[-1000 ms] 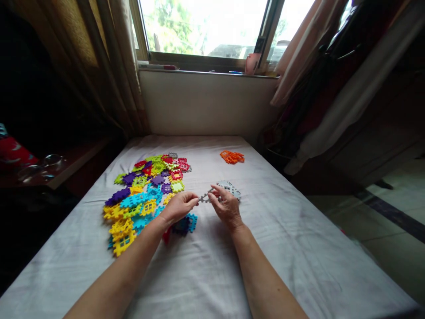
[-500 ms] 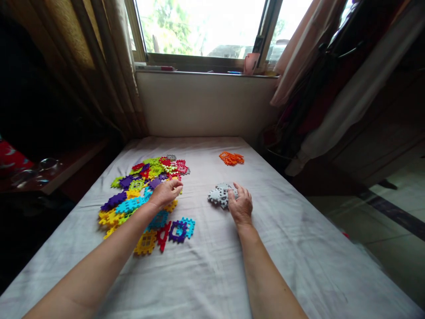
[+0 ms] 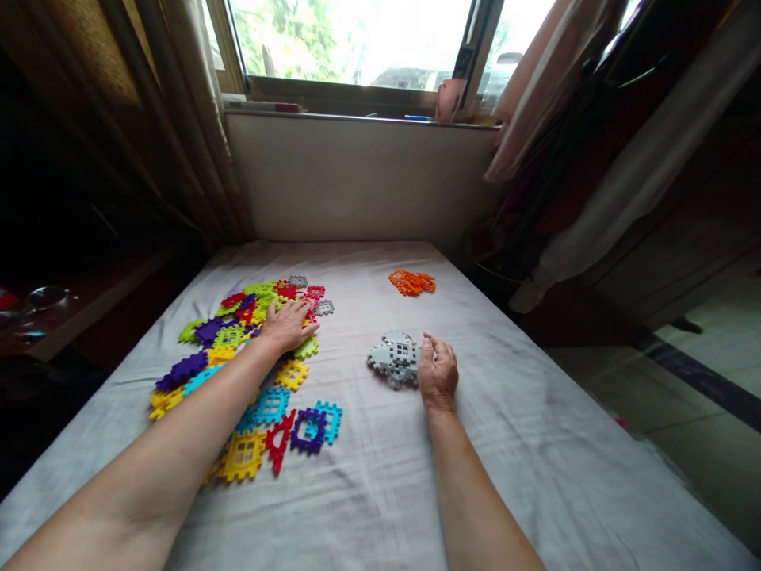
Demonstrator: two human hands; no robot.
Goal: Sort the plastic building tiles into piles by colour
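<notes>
My left hand lies over the upper right part of a mixed pile of toothed plastic pieces, its fingers spread near the red pieces. Just beyond those fingertips is a grey piece. Beside a heap of grey pieces rests my right hand, touching its right edge with the fingers curled; whether anything is inside them is hidden. Nearer me are a yellow square, a red triangle and a purple square overlapping a blue one.
A small heap of orange pieces sits at the far side of the cloth-covered table. Behind it stand a low wall and a window sill with a pink cup. Curtains hang at the left, clothes at the right.
My left hand has moved forward and left over the pile, and its fingers have spread. My right hand has shifted slightly right, curling beside the grey heap. The camera view has tilted a little.
</notes>
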